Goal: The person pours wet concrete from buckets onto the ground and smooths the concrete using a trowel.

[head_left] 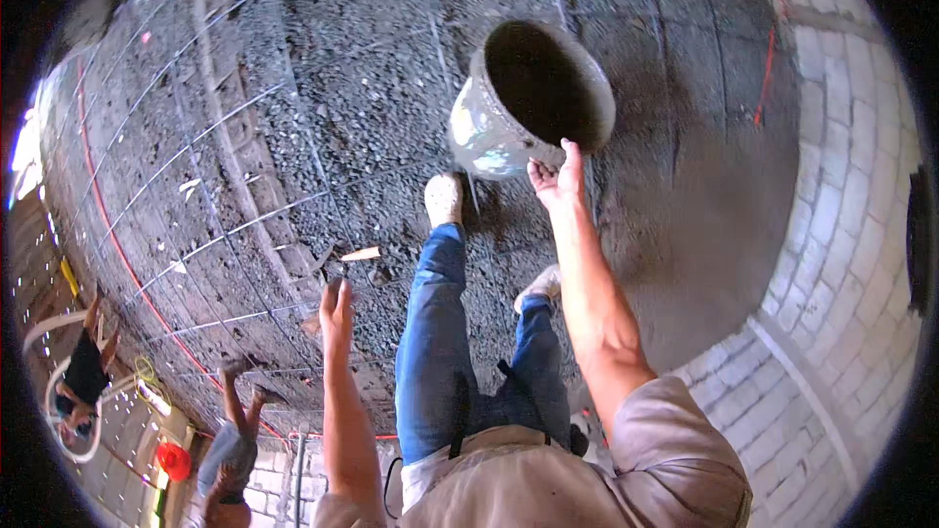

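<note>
A grey, cement-smeared bucket (468,127) is tilted in front of me, its dark mouth turned up and to the right. My right hand (559,181) reaches to its near rim, palm up, thumb raised and fingers loosely curled apart. Whether the hand touches the bucket or is just short of it I cannot tell. My left hand (335,318) is held out lower on the left, fingers stretched, with nothing seen in it. Just beyond its fingertips a pale piece of wood (360,254) lies on the gravel.
Rebar (225,235) forms a grid over the gravel ground (362,88). Smooth wet concrete (714,235) spreads to the right, beside a block wall (831,186). A red hose or cord (112,235) runs along the left. Other people (230,450) are at lower left and upper left.
</note>
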`<state>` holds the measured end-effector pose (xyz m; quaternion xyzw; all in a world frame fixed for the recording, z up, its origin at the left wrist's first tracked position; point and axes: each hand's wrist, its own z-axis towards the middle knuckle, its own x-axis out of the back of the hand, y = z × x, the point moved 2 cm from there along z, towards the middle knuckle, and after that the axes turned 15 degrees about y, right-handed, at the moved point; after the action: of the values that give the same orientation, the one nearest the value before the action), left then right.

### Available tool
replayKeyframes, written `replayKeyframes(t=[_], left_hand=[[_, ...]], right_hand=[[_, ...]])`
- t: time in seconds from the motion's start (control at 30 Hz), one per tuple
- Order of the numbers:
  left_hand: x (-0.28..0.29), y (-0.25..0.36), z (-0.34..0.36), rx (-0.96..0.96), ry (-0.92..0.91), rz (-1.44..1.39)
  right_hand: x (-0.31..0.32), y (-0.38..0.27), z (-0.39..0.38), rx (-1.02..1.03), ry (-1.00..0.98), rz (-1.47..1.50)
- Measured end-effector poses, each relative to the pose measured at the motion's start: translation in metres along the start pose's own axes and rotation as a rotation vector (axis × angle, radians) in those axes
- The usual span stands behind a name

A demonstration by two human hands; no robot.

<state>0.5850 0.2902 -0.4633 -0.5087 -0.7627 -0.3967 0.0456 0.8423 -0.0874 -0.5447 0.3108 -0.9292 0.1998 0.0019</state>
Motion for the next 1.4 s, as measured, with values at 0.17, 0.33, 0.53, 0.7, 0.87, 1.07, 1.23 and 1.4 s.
replayKeyframes(t=[0.17, 0.33, 0.53, 0.7, 0.87, 1.07, 1.23, 1.4], left_hand=[[-0.127, 0.004, 0.020, -0.062, -0.234, 0.051], [-0.237, -0.024, -0.006, -0.234, -0.279, 0.171], [-0.321, -0.062, -0.059, -0.335, -0.328, 0.048], [-0.372, -0.029, -0.121, -0.555, -0.383, 0.306], [-0.405, -0.039, -0.108, -0.590, -0.219, 0.445], [-0.415, -0.022, -0.104, -0.662, -0.143, 0.705], [-0.445, -0.025, -0.123, -0.720, -0.231, 0.689], [-0.369, -0.102, -0.043, -0.072, -0.242, 0.105]], right_hand=[[0.051, 0.005, -0.047, -0.074, 0.006, 0.094], [0.127, 0.035, 0.002, -0.168, 0.153, 0.173], [0.243, 0.098, 0.055, -0.144, 0.207, 0.395], [0.277, 0.064, 0.067, -0.203, 0.190, 0.355], [0.243, 0.043, 0.068, -0.147, 0.083, 0.205], [0.269, -0.002, 0.024, 0.737, 0.112, -0.868], [0.242, -0.025, 0.024, 1.529, 0.112, -1.193], [0.231, -0.017, 0.050, 1.447, 0.049, -1.113]])
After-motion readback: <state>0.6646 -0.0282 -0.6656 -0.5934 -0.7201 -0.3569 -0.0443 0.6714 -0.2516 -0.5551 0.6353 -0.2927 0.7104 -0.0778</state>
